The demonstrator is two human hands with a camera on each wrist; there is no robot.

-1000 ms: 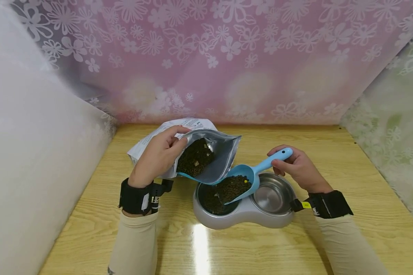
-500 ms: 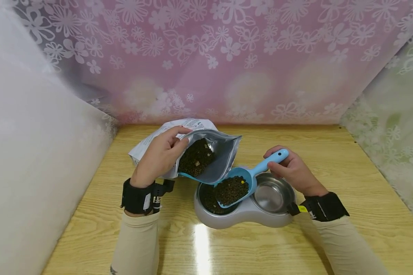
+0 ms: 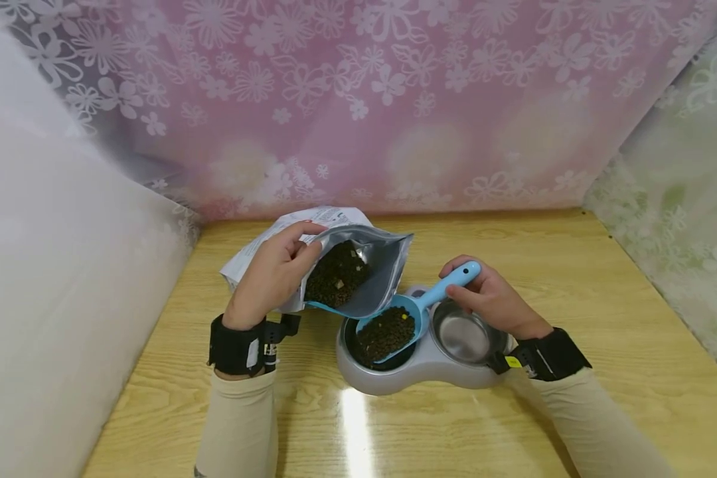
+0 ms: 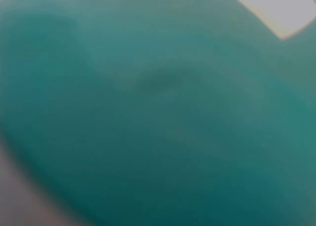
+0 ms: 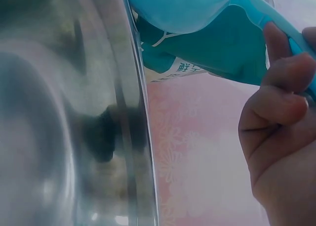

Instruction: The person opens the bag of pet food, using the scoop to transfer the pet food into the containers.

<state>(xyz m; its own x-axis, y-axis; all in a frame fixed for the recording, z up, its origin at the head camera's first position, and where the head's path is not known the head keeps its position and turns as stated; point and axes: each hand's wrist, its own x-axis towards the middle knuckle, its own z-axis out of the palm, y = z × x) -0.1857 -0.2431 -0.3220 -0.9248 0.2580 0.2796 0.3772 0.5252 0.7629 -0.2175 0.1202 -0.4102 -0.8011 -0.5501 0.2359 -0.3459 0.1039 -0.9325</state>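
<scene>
My left hand [image 3: 275,269] pinches the rim of an open pouch [image 3: 388,265], silver inside, tilted so its mouth faces me with brown pellets within. In the left wrist view the pouch's teal side [image 4: 158,137] fills nearly everything, blurred. My right hand [image 3: 492,295] grips the handle of a light blue scoop [image 3: 448,284], fingers wrapped round it. Brown kibble [image 3: 388,335] with a few yellow bits lies in the scoop, which is over the left bowl of a grey double pet bowl [image 3: 382,382]. In the right wrist view the scoop's underside [image 5: 182,8] shows beyond a shiny bowl rim.
The right steel bowl [image 3: 460,335] of the pair holds nothing visible. A wooden table [image 3: 173,372] lies beneath, with a pink flowered sheet [image 3: 346,133] behind it and pale sheets at the sides.
My right hand has moved left with the scoop, bringing its kibble-filled end farther over the left bowl. The left hand still holds the pouch in nearly the same place.
</scene>
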